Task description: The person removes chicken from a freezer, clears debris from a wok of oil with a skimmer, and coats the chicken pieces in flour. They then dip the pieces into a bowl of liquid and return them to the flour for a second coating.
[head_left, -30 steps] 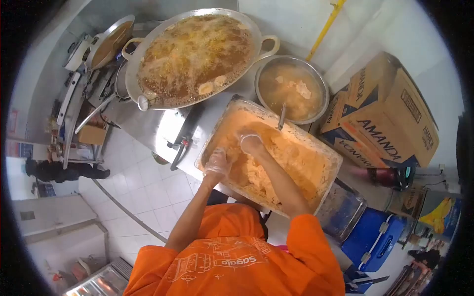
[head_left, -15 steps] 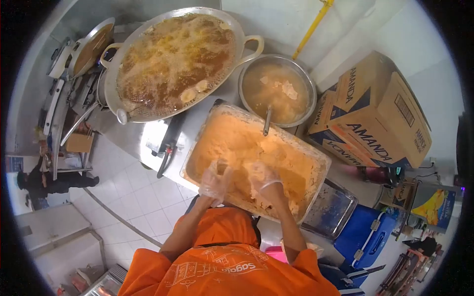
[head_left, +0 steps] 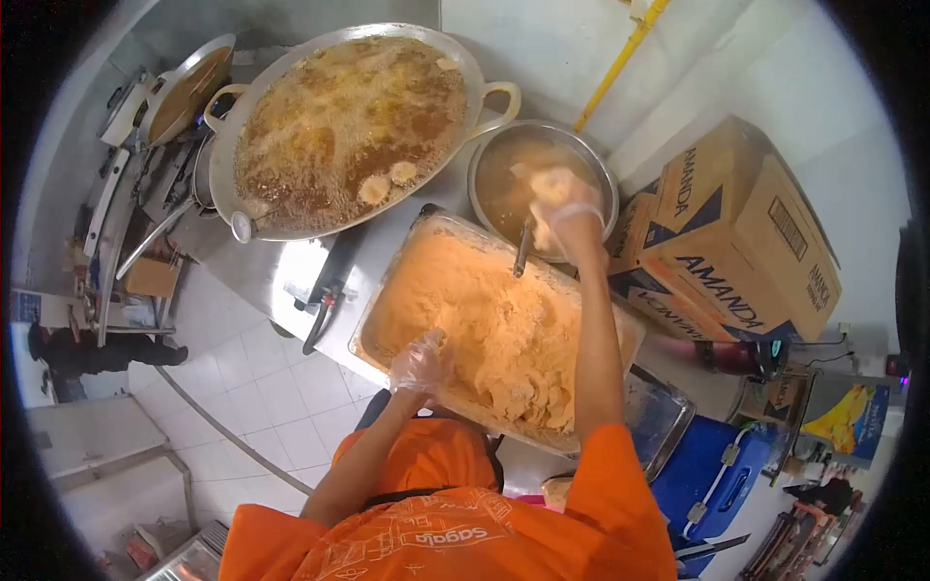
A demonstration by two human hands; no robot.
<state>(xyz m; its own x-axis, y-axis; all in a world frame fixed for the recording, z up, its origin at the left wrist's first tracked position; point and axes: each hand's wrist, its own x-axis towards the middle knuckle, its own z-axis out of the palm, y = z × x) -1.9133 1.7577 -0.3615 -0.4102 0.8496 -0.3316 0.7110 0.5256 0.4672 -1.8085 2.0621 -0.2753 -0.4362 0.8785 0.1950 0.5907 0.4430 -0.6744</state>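
My left hand, in a clear plastic glove, is over the near left part of a large rectangular tray of orange breading flour. Its fingers are loosely bent and apart, with breading stuck to the tips; nothing shows in them. My right hand, also gloved and blurred, reaches into a round metal bowl of cloudy liquid. It grips a pale, wet piece of meat that hangs down by the bowl's near side. A metal utensil handle leans over the bowl's rim beside it.
A wide wok of bubbling oil stands at upper left, with pale round pieces frying. An Amanda carton sits right of the bowl. A metal pan and a blue cooler box are at lower right. Another person stands far left.
My right hand has left the breading and moved up and right into the bowl, where it now grips a piece of meat. My left hand has stayed at the tray's left part.
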